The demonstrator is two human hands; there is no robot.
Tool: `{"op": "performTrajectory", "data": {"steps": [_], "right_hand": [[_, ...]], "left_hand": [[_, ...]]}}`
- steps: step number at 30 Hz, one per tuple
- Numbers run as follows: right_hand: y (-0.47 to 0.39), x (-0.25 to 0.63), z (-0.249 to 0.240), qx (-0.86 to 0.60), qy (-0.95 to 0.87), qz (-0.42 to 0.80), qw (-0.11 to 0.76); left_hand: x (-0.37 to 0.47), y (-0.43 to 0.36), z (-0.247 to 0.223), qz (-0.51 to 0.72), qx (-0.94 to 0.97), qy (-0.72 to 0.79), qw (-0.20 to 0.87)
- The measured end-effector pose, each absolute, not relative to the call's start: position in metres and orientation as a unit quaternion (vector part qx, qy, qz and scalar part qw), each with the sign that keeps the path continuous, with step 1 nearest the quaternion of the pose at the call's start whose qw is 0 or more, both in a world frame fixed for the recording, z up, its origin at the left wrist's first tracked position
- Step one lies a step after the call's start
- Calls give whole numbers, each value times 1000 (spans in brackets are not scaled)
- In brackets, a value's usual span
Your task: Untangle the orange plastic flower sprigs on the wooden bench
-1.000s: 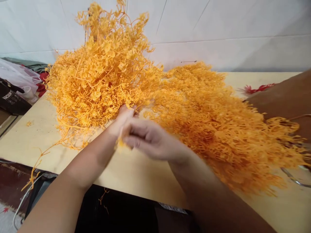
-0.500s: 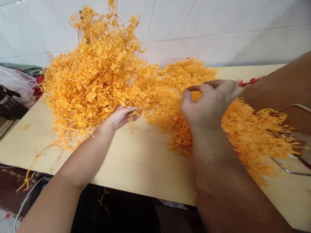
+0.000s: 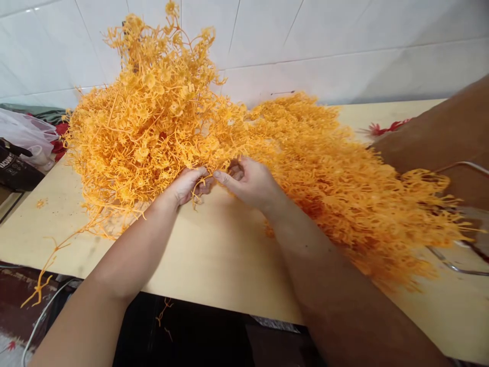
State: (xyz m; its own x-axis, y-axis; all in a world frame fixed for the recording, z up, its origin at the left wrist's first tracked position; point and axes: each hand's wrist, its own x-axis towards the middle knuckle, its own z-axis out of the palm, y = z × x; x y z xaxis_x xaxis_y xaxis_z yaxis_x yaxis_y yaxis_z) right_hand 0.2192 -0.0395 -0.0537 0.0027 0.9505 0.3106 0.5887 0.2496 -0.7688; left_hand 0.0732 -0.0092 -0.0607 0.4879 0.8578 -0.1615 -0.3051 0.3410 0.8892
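A large heap of orange artificial flower stems, thin and branching with small blossoms, is piled on the table. At its front edge my left hand is closed around a sprig, whose loose end hangs below the fingers. My right hand sits just to the right, thumb and curled fingers pinched at the same sprig; its fingertips are partly hidden among the strands. A second orange mass spreads to the right, behind my right forearm.
A white tiled wall stands behind the table. At far left are a black box and a clear plastic bag. Another person's arm reaches in from the right, by a red piece and a metal rod.
My right hand has come down and left from above the right-hand orange mass to the sprig beside my left hand. My left hand has kept its hold.
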Motion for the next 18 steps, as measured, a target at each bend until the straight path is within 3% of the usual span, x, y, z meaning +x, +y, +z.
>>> {"op": "performTrajectory", "data": {"steps": [5, 10, 14, 18], "right_hand": [[-39, 220, -51, -585, -620, 154, 499], [-36, 222, -50, -545, -591, 191, 563], [-44, 217, -46, -523, -654, 189, 514], [-64, 201, -36, -511, -741, 56, 431]], "left_hand": [[77, -11, -62, 395, 443, 335, 731], [75, -12, -63, 390, 465, 347, 715], [79, -11, -65, 418, 465, 372, 686], [88, -9, -71, 477, 383, 392, 688]]}}
